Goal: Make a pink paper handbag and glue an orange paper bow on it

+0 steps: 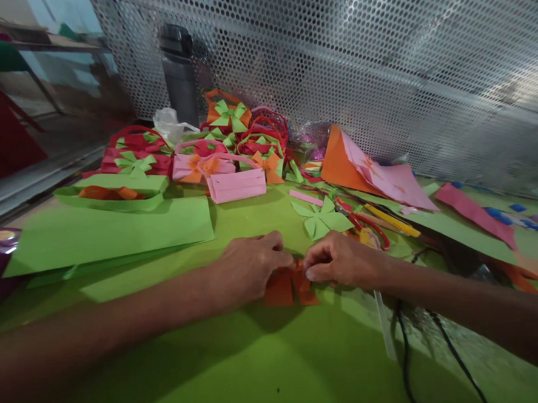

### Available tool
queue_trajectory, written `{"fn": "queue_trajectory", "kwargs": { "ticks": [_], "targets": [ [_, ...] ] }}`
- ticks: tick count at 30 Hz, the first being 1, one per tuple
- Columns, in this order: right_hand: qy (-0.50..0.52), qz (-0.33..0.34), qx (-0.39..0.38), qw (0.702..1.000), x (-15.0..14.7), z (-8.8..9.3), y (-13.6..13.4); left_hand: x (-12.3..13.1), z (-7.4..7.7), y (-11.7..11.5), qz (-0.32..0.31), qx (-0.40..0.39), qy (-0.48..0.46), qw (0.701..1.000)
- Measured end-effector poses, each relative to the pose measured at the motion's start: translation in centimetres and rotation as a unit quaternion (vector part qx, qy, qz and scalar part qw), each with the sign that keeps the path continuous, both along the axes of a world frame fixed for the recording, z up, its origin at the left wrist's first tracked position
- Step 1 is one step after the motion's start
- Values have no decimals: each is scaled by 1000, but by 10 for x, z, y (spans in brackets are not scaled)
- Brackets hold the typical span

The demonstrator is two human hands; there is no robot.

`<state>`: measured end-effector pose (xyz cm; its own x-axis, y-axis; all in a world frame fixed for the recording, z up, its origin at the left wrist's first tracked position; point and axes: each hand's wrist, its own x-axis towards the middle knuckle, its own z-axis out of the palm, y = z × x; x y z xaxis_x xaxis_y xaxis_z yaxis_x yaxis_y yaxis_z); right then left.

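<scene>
Over the green tabletop (278, 347), my left hand (255, 268) and my right hand (339, 261) meet at an orange paper bow (279, 290). The left fingers are closed on the bow's left side, partly covering it. On its right side, my right thumb and forefinger pinch the paper. Two flat orange tails point toward me; the knot area is mostly hidden by fingertips. Just beyond the right hand lies a light green paper bow shape (321, 218), with a pink paper strip (306, 197) behind it.
Several small paper bags (237, 186) with bows stand at the back, near a grey bottle (180, 79). Green sheets (116, 232) lie left. Red-handled scissors (375, 228), a yellow cutter (391, 219) and a black cable (405, 357) are around my right arm. A perforated metal panel (333, 58) rises behind.
</scene>
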<state>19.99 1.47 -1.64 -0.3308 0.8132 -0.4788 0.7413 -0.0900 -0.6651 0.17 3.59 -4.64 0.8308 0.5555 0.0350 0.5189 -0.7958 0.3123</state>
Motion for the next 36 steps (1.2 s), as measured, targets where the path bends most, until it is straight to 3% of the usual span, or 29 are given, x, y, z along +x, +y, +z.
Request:
{"fn": "queue_trajectory", "kwargs": {
  "ticks": [8, 17, 36],
  "targets": [
    [-16, 47, 45, 998, 2, -3, -3, 1, 2, -1, 5, -1, 3, 1000],
    [-120, 20, 155, 980, -9, -3, -12, 0, 3, -2, 5, -27, -5, 1000],
    [-146, -12, 167, 975, -11, -8, -10, 3, 4, -4, 15, 1, 11, 1000]
  ]
}}
